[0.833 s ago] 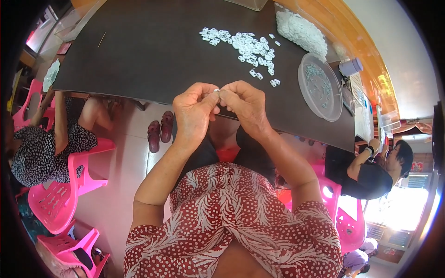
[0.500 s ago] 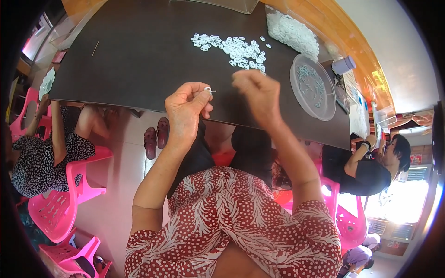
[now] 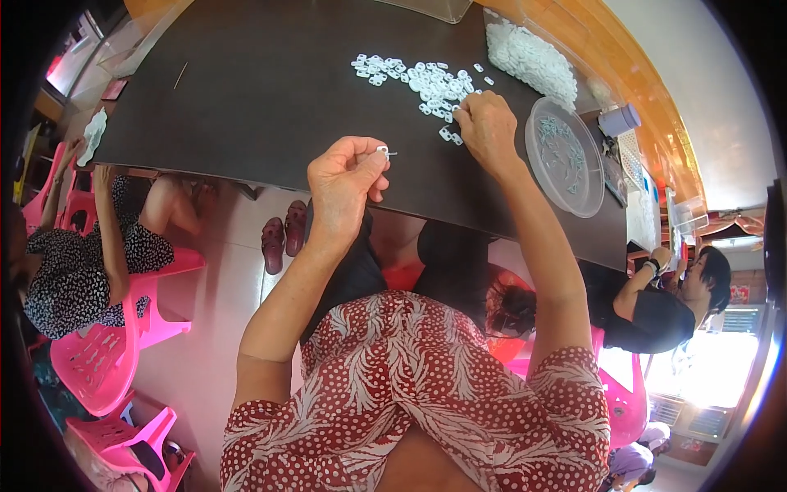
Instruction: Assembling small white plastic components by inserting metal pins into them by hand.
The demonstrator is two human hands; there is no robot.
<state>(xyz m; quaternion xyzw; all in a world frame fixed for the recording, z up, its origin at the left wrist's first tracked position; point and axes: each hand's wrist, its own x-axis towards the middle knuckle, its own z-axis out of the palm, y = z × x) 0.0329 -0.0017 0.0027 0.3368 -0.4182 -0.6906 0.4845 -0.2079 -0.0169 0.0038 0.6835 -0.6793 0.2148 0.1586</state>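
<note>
A dark desk [image 3: 246, 107] bears loose white pieces [image 3: 430, 80] toward its far edge, beside the right hand [image 3: 489, 127], whose grip I cannot tell, while near its front edge the left hand [image 3: 343, 184] pinches a white plastic link [image 3: 382, 151], apparently to keep its thin pin [image 3: 393, 153] clear.

Wide fisheye view from the head, facing steeply down, patterned shirt [image 3: 402, 353] near, dark table [image 3: 254, 98] beyond

1. On my feed, loose pieces [image 3: 438, 84] lie on the table [image 3: 262, 98], left of the tray [image 3: 547, 170].
2. Bits [image 3: 557, 129] lie in it; a heap [image 3: 531, 62] sits behind.
3. My right hand [image 3: 489, 131] is between pieces and tray; my left hand [image 3: 340, 184] is farther left.
</note>
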